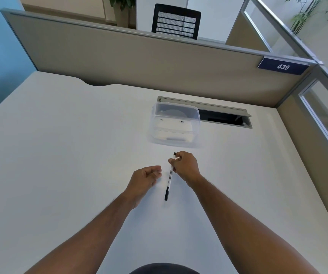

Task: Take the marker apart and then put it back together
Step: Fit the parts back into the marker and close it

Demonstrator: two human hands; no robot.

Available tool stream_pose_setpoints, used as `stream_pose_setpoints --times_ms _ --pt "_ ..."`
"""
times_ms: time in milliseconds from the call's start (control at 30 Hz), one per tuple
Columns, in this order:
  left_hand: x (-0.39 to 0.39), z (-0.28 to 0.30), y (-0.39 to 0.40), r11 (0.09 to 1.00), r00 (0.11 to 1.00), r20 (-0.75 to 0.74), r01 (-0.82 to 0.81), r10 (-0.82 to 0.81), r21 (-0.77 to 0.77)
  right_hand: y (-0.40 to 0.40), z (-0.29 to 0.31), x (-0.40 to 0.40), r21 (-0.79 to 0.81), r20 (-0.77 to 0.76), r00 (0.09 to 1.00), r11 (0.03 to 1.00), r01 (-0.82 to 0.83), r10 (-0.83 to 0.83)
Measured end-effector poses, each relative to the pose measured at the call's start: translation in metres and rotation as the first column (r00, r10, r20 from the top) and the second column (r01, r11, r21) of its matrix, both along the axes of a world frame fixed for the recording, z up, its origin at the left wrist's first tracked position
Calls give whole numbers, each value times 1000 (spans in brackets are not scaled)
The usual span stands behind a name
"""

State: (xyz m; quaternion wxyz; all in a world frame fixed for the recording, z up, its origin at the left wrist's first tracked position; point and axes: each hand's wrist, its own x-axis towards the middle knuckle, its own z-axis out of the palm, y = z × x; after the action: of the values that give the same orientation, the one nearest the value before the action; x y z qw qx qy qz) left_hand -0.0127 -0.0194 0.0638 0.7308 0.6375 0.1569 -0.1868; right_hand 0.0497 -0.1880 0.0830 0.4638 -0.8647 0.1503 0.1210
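A slim white marker with a black cap at its near end and a black far tip is held over the white desk. My right hand grips its upper part between thumb and fingers, so the cap end hangs toward me. My left hand hovers just left of the marker, fingers loosely curled, holding nothing and not touching it.
A clear plastic box stands just beyond my hands. Behind it is an open cable slot in the desk. A beige partition closes the back, another the right side.
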Motion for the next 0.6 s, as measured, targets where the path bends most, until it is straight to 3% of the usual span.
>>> stream_pose_setpoints --times_ms 67,200,467,600 --pt "1 -2 1 982 994 101 21 -40 186 1 -3 0 -61 0 1000 998 -12 12" --pt "-1 -10 1 826 943 248 48 -223 561 4 -13 -1 -149 4 999 988 -39 40" --pt "5 -30 3 527 830 251 60 -498 848 5 -28 2 -264 1 998 963 -59 62" --pt "8 -36 3 441 805 215 64 -553 895 7 -34 1 -262 -3 998 963 -57 59"
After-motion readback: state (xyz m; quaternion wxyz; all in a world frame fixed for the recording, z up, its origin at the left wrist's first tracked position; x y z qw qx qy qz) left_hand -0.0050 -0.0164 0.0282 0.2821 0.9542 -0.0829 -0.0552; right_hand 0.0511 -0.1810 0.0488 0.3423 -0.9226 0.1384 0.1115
